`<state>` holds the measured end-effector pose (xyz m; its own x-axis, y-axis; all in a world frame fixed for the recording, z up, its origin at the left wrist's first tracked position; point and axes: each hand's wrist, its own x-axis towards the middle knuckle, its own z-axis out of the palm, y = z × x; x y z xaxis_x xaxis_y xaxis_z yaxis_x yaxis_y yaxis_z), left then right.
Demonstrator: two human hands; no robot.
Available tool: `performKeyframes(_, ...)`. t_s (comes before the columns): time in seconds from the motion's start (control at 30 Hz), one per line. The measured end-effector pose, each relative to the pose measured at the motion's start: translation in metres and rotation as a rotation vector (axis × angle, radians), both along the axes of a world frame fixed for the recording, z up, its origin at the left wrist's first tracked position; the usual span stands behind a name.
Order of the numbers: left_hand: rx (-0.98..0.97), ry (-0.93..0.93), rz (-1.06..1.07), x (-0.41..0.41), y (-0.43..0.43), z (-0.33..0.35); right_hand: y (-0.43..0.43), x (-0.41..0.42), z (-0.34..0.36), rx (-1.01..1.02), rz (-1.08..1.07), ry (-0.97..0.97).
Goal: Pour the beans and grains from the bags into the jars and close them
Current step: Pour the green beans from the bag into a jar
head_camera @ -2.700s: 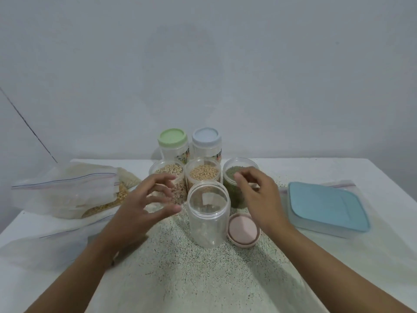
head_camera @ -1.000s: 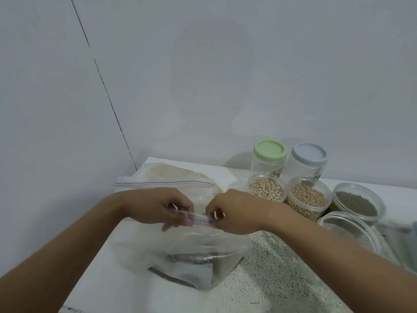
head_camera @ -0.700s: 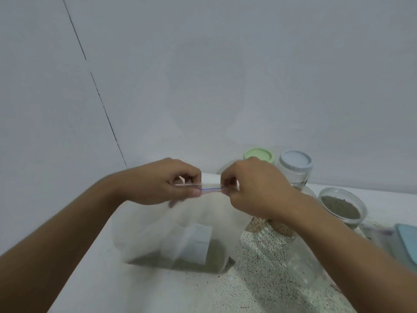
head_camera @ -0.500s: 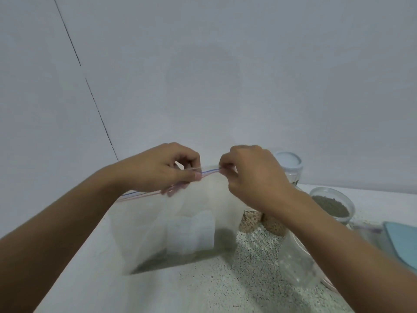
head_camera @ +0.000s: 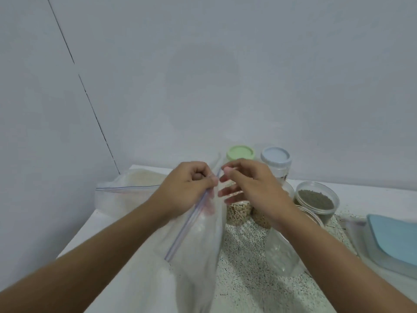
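Bag (head_camera: pixel 198 245), clear with a zip strip, hangs over the table (head_camera: pixel 259 290), pinched at its top by the left hand (head_camera: pixel 189 186). Right hand (head_camera: pixel 250 188) is just beside it, fingers spread, holding nothing. Bag contents are indistinct. Label on the blue-lidded jar (head_camera: pixel 275 159) is partly hidden and unreadable. Right forearm covers part of the empty jar (head_camera: pixel 282 254).

clear zip bag (head_camera: pixel 196 245) held aloft, tilted; open green-grain jar (head_camera: pixel 316 201) and empty jar (head_camera: pixel 282 254) at right.

White table (head_camera: pixel 372 199) carries jars (head_camera: pixel 316 199), bags (head_camera: pixel 126 195), perhaps a lidded box (head_camera: pixel 394 240).
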<state>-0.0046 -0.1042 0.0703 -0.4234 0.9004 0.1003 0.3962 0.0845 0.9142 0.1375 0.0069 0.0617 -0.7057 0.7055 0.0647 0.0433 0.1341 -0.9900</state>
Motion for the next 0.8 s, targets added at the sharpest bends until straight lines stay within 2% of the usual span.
performKeyframes(0.2,-0.095,-0.176,-0.059,0.024,0.003,-0.017,0.001,0.023,-0.020,-0.135,0.044,-0.005)
performKeyframes(0.4,-0.110,-0.401,-0.191,0.034,-0.003,-0.020,0.001,0.036,-0.029,-0.084,0.049,-0.008)
performKeyframes(0.57,-0.140,-0.424,-0.196,0.030,-0.003,-0.030,-0.002,0.040,-0.042,0.001,-0.011,0.011)
performKeyframes(0.8,-0.143,-0.390,-0.192,0.019,-0.006,-0.038,-0.005,0.033,-0.045,0.019,0.013,0.003)
